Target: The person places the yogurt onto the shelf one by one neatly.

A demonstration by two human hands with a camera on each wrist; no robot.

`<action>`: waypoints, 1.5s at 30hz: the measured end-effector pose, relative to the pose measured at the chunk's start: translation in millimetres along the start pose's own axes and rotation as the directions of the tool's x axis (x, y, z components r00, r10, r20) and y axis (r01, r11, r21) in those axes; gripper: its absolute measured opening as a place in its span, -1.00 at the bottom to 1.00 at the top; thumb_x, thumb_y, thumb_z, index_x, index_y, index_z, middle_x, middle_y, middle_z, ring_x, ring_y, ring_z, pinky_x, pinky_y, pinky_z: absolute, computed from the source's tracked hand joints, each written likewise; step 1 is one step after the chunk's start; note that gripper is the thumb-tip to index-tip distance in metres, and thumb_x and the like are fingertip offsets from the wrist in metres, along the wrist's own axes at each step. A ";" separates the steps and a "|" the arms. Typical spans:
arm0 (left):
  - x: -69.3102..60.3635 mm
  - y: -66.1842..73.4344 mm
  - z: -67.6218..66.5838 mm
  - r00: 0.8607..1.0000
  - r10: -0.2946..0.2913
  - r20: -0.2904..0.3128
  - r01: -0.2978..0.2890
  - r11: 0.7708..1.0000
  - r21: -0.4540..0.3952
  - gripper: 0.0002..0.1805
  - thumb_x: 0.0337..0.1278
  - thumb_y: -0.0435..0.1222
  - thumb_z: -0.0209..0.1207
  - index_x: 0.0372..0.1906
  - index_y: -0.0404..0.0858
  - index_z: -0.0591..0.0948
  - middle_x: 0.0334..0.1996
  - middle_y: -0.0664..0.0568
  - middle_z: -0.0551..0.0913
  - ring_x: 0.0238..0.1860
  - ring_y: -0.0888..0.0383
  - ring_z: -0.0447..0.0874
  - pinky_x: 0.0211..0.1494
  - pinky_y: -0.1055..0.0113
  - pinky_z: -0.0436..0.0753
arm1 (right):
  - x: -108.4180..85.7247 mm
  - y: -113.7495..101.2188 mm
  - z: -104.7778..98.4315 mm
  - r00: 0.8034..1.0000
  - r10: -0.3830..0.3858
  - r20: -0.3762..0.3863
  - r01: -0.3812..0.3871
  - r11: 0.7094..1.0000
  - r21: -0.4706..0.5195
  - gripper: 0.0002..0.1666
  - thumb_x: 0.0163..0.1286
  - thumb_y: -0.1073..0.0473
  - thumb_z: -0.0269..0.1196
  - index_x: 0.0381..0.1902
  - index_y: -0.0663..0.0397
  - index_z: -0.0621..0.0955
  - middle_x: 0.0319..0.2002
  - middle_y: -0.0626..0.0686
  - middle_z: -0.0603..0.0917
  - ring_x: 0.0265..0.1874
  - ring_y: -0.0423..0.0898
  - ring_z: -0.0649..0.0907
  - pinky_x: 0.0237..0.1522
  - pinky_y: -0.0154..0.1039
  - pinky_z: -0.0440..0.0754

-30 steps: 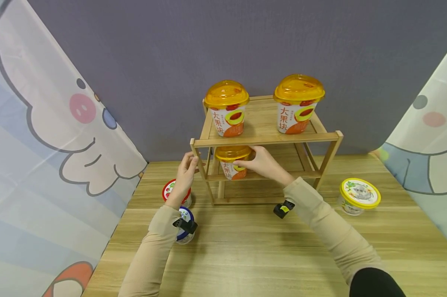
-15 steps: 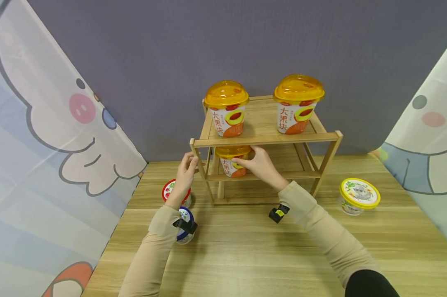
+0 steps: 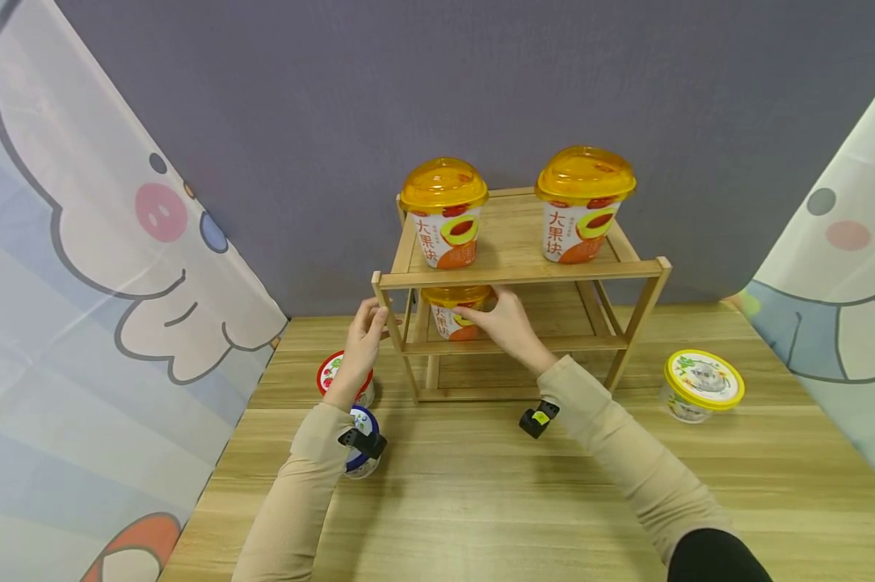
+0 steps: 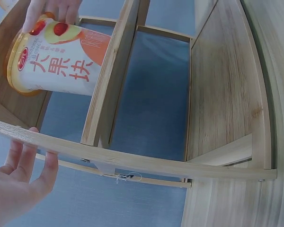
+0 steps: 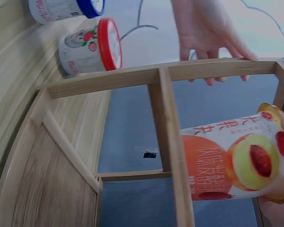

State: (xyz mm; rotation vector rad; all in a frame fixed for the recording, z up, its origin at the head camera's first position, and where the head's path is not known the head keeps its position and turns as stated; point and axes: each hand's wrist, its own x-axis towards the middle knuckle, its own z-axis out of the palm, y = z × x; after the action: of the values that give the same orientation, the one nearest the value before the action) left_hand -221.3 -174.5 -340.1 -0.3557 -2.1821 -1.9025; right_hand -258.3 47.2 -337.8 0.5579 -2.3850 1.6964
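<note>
A fruit cup with a domed yellow lid and a peach picture is at the left of the middle shelf, just above or behind its front rail. My right hand grips it near the lid, thumb in front and fingers behind. The wooden rack has a front left post held by my left hand, its fingertips curled at the wood. In the left wrist view, the cup lies partly behind a rail. In the right wrist view, another rail hides the cup's base.
Two matching fruit cups, left and right, stand on the top shelf. A red-lidded tub and a blue-lidded tub sit by my left arm. A yellow-lidded tub stands right of the rack.
My right hand and the cup have moved slightly back and up into the middle shelf, the right forearm shifting left. My left hand stays on the post.
</note>
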 end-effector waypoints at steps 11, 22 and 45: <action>0.1 0.4 0.3 1.000 -0.003 -0.007 0.003 1.000 0.004 -0.74 0.33 -0.38 -0.23 0.01 -0.44 0.30 -0.30 0.02 0.42 -0.30 0.38 0.53 0.01 -0.03 0.43 | -1.6 -0.7 2.2 1.000 -0.017 0.013 0.017 1.000 0.023 -0.30 0.06 0.05 0.33 0.15 0.11 0.37 0.03 0.14 0.49 0.02 0.02 0.46 0.07 -0.08 0.39; 0.9 -0.3 0.2 1.000 0.002 -0.004 -0.002 1.000 0.005 -0.71 0.33 -0.39 -0.23 0.03 -0.51 0.27 -0.31 0.04 0.42 -0.31 0.39 0.53 0.00 -0.04 0.43 | -5.9 3.7 1.4 0.995 -0.095 0.008 0.096 0.995 -0.029 -0.36 0.11 0.04 0.29 0.13 0.09 0.39 -0.02 0.10 0.50 -0.03 0.00 0.47 0.04 0.00 0.38; 0.3 -0.7 0.1 1.000 0.001 -0.002 -0.001 1.000 0.006 -0.73 0.33 -0.39 -0.22 0.02 -0.48 0.29 -0.28 -0.04 0.43 -0.13 -0.13 0.52 0.02 -0.04 0.43 | -36.4 18.8 -23.8 0.991 -0.093 -0.093 0.093 0.996 -0.010 -0.41 0.18 0.17 0.23 0.15 0.20 0.33 0.10 0.22 0.37 0.06 0.17 0.39 0.04 0.07 0.36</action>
State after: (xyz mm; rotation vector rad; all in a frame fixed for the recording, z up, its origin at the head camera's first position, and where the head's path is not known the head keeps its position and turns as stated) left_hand -221.8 -174.4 -340.8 -0.3536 -2.1853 -1.8941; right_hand -234.2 82.3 -358.5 0.5662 -2.2621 1.6388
